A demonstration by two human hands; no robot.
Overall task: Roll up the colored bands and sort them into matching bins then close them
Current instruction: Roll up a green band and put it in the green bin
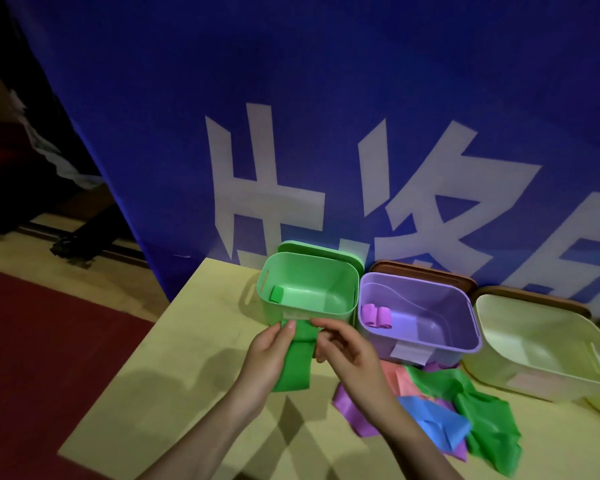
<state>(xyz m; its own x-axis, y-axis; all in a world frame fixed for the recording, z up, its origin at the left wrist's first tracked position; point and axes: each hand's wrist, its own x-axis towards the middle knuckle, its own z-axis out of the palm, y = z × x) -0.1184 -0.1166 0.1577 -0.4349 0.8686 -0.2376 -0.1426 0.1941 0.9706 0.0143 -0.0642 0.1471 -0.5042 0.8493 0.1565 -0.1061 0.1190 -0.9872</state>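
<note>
Now, hands: left hand [269,348] and right hand [343,344] are both pinching the green band [296,368], each grip curled on its rolled top.
Green bin [309,289]: sitting open just beyond the grip.
Loose bands [440,410]: lying on the counter [187,341], right of the grip.

We see a pale yellow table [194,368] set against a blue banner. Along its far edge stand an open green bin [340,308], an open purple bin [465,341] just beside it, and a pale yellow-green bin [534,379] further right. In front of the purple bin lies a loose heap of bands [465,410] in green, blue, purple and salmon.
</note>
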